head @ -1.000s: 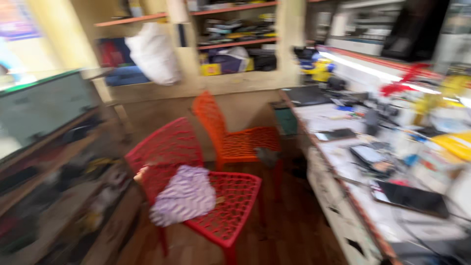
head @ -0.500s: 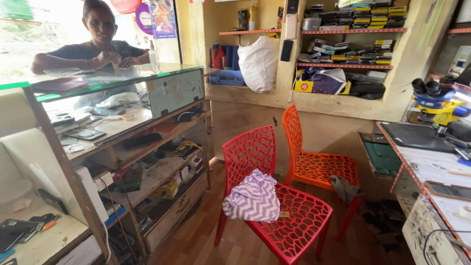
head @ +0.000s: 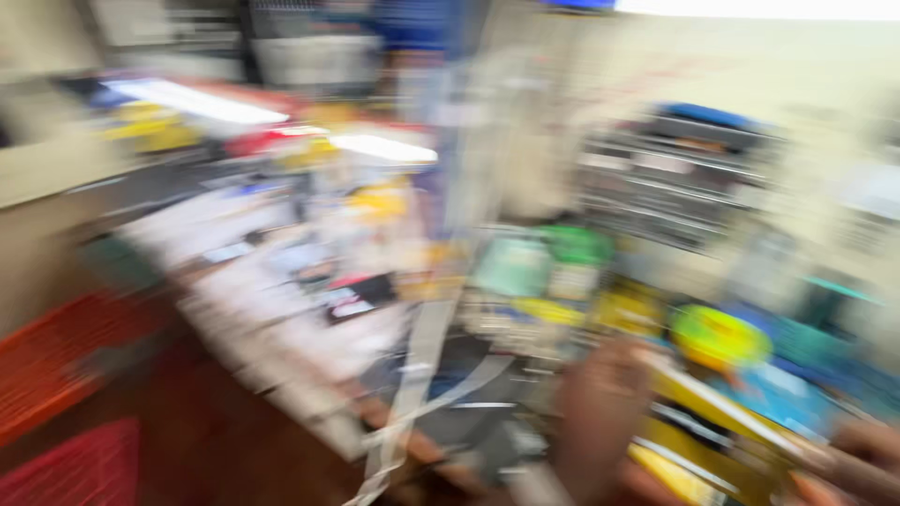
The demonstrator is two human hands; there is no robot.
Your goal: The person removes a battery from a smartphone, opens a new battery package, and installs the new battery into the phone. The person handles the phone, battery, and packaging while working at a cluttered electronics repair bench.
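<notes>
View heavily blurred: a cluttered bench [head: 309, 347] runs from upper left to lower right, red chairs [head: 66, 412] at lower left, a yellow-green round thing [head: 717, 337] on the right. One hand [head: 600, 412], likely the left, rises at lower centre just beside a long yellow box [head: 722, 422], which slants down to the right; touching or not, cannot tell. Right hand [head: 858, 459] at the box's lower right end; both grips unreadable.

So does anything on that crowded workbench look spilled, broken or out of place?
The picture is too smeared by motion to judge. The workbench shows only cluttered blurs of colour; nothing reads clearly as spilled or broken. A hand shows low, near a yellow box, with whether it grips unclear.
</notes>
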